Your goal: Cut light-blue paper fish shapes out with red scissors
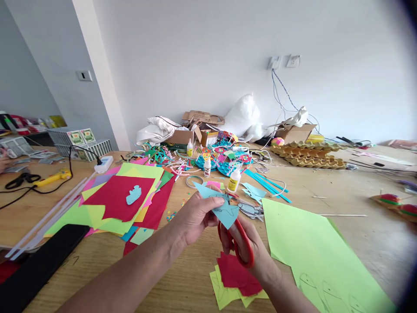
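Note:
A light blue paper piece (230, 214) with a pencil-drawn fish is pinched in my left hand (195, 216), thumb on top. My right hand (256, 248) has its fingers in the red-handled scissors (249, 252), whose blades meet the paper's upper right edge. Just beyond the blades lie grey cut-out figures (250, 210). Red paper scraps (236, 274) and yellow paper scraps (224, 298) rest on the table below my hands. A blue fish cut-out (133, 195) lies on red paper (114, 193) in the coloured stack to the left.
Glue bottles (233, 180) stand behind my hands, near colourful decorated crafts (224, 161). Large green paper (312, 243) with pencil drawings lies at right, egg trays (306, 155) behind it. A black object (45, 265), black scissors (22, 180) and a yellow tool (54, 177) are at left.

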Motion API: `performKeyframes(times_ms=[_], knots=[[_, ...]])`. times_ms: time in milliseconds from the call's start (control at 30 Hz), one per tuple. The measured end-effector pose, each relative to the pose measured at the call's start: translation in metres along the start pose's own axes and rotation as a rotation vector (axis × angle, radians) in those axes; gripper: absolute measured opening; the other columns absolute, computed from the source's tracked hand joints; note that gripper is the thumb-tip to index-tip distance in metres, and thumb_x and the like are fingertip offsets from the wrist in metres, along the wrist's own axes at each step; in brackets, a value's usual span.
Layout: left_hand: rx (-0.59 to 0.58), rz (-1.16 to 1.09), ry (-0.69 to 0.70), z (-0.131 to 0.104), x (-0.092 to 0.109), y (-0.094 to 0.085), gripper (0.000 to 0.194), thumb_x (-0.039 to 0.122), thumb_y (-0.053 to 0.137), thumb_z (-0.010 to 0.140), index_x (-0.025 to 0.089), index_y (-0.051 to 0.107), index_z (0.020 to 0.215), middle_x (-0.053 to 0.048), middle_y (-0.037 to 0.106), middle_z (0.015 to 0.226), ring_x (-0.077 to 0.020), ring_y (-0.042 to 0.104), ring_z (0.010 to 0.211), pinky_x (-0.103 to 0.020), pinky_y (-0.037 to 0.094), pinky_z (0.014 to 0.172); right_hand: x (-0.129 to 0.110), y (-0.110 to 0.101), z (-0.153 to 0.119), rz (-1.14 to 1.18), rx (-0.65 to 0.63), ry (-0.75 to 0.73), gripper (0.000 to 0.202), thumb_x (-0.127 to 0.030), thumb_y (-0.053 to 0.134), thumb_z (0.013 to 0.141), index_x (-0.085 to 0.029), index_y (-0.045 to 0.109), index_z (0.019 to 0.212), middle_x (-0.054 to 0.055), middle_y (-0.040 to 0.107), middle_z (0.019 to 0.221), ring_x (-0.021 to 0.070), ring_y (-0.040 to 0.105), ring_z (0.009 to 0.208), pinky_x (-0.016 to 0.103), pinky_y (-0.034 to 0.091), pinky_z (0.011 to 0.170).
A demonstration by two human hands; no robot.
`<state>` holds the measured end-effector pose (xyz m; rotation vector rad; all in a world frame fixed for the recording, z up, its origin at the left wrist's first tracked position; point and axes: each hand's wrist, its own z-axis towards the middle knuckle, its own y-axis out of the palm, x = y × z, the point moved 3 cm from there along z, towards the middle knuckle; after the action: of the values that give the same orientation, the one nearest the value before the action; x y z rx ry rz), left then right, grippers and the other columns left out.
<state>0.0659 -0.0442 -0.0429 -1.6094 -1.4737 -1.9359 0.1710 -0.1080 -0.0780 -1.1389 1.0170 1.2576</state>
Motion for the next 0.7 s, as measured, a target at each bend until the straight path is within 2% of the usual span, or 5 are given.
performKeyframes(times_ms=[233,467,567,700], knots=[[-0.016,0.083,0.099,-0.0019,-0.0001,0.0072,0.029,0.029,0.071,0.061,0.018,0.048,0.074,0.007,0.047,0.056,-0.0043,0.037,0.047,-0.017,0.026,0.042,0.0002,0.0014,-0.0008,0.024,0.001,0.019,0.037,-0.051,0.042,0.091,-0.021,0.047,0.072,-0.006,0.046,0.051,0.0102,0.042,0.044,0.022,0.033,0.046],[-0.064,0.157,0.162,-0.0023,-0.0006,0.0099,0.027,0.034,0.068,0.068,0.017,0.048,0.068,0.007,0.043,0.054,-0.0051,0.034,0.047,-0.019,0.024,0.043,-0.0036,0.0019,-0.0019,0.082,0.040,0.015,0.039,-0.057,0.046,0.087,-0.021,0.048,0.072,-0.006,0.045,0.050,0.0103,0.041,0.042,0.023,0.033,0.044],[-0.044,0.158,0.180,-0.0011,-0.0027,0.0074,0.028,0.038,0.062,0.074,0.017,0.046,0.066,0.006,0.043,0.055,-0.0054,0.034,0.047,-0.019,0.026,0.044,-0.0043,0.0019,-0.0019,0.096,0.043,0.012,0.039,-0.058,0.045,0.087,-0.021,0.051,0.075,-0.006,0.044,0.048,0.0102,0.040,0.040,0.024,0.033,0.043],[-0.023,0.150,0.220,0.0002,-0.0046,0.0050,0.026,0.036,0.059,0.076,0.018,0.043,0.066,0.006,0.042,0.055,-0.0058,0.034,0.047,-0.019,0.026,0.044,-0.0021,0.0025,-0.0006,0.120,0.005,0.007,0.040,-0.059,0.046,0.086,-0.020,0.055,0.080,-0.007,0.044,0.047,0.0097,0.039,0.039,0.023,0.032,0.043]])
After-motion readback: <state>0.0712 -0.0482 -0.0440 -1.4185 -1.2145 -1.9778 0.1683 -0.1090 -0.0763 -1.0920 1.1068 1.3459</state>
